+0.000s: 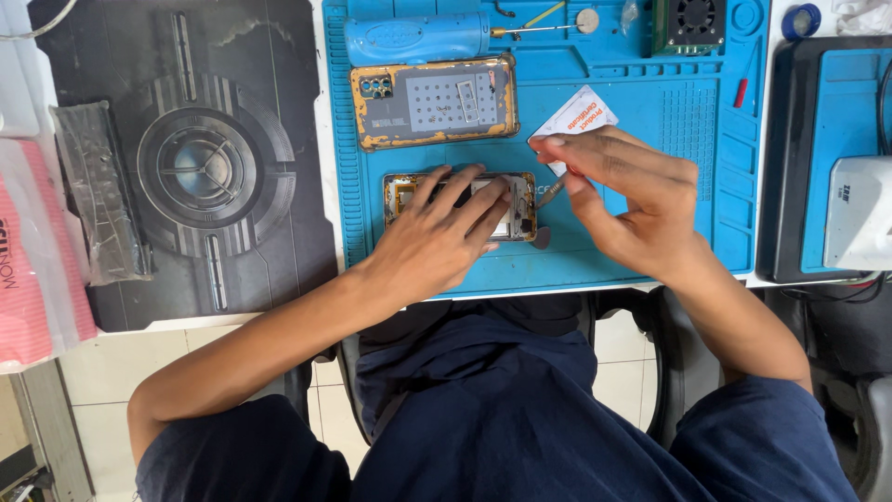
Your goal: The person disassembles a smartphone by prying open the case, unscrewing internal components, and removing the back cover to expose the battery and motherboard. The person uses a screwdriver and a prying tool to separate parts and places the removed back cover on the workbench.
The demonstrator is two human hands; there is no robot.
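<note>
While left hand [437, 237] lies flat, fingers spread, on opened phone [462, 206], right hand [624, 200] pinches thin metal tool [550, 192].

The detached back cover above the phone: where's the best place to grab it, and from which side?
Probably by the two long edges of the back cover, pinched from above near its right half. It lies flat, inner side up, on the blue mat, apart from the phone under the left hand. Its right end is unobstructed; the blue cylinder crowds the top edge.
</note>
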